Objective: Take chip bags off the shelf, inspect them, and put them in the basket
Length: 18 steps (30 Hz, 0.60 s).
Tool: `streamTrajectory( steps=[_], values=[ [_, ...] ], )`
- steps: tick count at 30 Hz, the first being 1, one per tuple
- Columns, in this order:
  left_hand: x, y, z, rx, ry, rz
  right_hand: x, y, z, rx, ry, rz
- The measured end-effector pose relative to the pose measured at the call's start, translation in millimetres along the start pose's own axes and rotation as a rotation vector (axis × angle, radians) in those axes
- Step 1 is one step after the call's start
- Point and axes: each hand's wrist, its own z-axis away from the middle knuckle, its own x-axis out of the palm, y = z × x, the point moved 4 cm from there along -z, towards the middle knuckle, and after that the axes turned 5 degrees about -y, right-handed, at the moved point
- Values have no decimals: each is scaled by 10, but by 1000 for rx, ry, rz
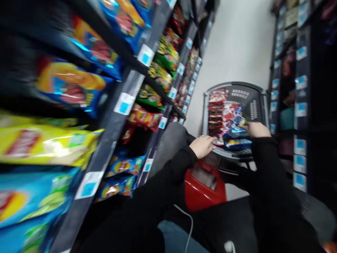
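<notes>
Where the left hand (202, 146) reaches the near left corner of the basket (234, 83), its fingers (212, 139) extend forward, slightly bent, at the ends of the nearest packets; blur prevents confirming whether they pinch anything. The right hand (259, 130) reaches in over the right side of the basket, nearest to the blue packets (238, 144). Its fingertips point inward and are indistinct, so a grip cannot be confirmed.

The contents of the basket are arranged as follows. Along the left wall, the red packets (216, 112) form an orderly row running from the far end to the near end; this section appears complete. Beside it, the red-and-white packets (230, 112) overlap at mixed angles. The blue packets lie toward the near side. Judging by this uneven lay, the middle and near right sections remain unaligned.

Outside the basket, a red container (205, 200) stands adjacent to the near side, between the person's legs. Shelves with price labels (123, 103) flank the pale floor (226, 42); yellow bags (39, 146) occupy one left-hand shelf.
</notes>
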Motion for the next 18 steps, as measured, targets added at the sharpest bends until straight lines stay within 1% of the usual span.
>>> streamTrajectory(
  steps=[1, 2, 3, 4, 6, 7, 8, 10, 12, 15, 18],
  values=[
    [-161, -50, 248, -14, 86, -12, 33, -2, 17, -15, 0, -3],
    [-288, -114, 497, -58, 170, -30, 81, -17, 22, -42, 1, -1],
    [-377, -194, 743, -135, 253, -58, 147, -47, 23, -90, -8, 12],
    [-428, -287, 980, -240, 336, -90, 222, -73, 24, -116, -15, 10],
    [-418, -498, 1400, -485, 474, -112, 402, -117, 57, -150, -67, 10],
    [-362, -606, 1563, -595, 508, -68, 482, -137, 96, -180, -63, 3],
    [-278, -710, 1681, -676, 504, 26, 558, -157, 149, -219, -61, -12],
    [-99, -877, 1803, -768, 454, 266, 685, -168, 277, -254, -23, -45],
    [3, -965, 1832, -797, 432, 409, 802, -162, 402, -232, -7, -72],
    [17, -998, 1823, -781, 437, 429, 985, -184, 534, -163, -36, -89],
    [0, -993, 1828, -759, 448, 422, 1174, -281, 596, -181, -64, -86]
  ],
)
